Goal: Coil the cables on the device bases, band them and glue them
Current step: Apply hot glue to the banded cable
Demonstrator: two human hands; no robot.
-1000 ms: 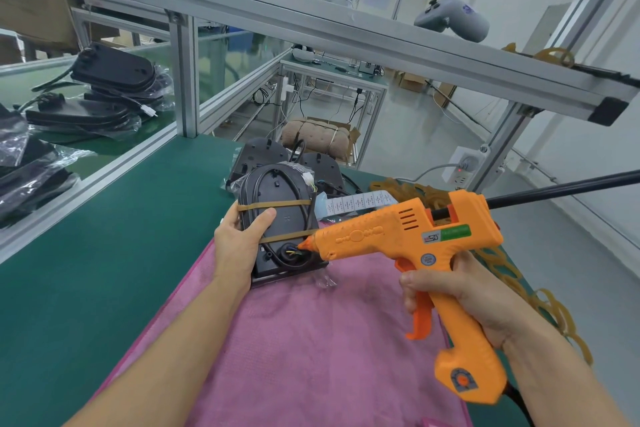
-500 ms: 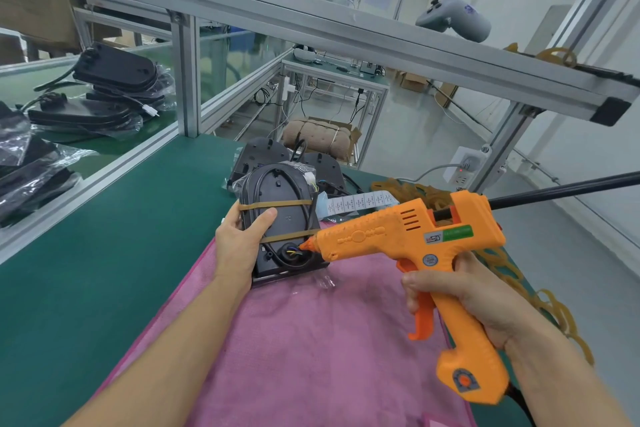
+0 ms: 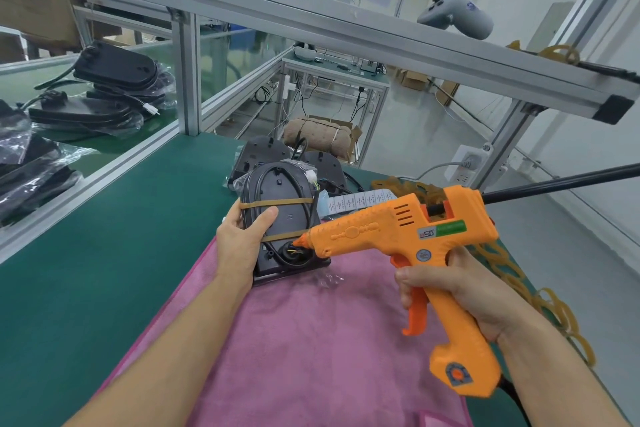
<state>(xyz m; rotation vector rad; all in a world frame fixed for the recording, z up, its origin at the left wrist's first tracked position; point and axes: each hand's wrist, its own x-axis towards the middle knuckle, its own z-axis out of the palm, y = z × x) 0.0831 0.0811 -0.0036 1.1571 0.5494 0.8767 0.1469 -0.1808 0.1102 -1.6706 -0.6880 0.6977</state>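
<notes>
Item: device base, banded, tilted up on the pink cloth; my left hand clasps its edge. My right hand grips the glue gun, nozzle at the cable exit. Risk: glue stringing onto my thumb or rubber bands if the base slips.

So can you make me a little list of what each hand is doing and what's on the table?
left hand: left hand grips the black device base, tilted up on the pink cloth
right hand: right hand holds the orange glue gun
glue gun tip: at the cable's end, low on the base
cable: black cable coiled on the base
bands: two rubber bands across the base
table: green table
spare bands: loose rubber bands at the right
</notes>
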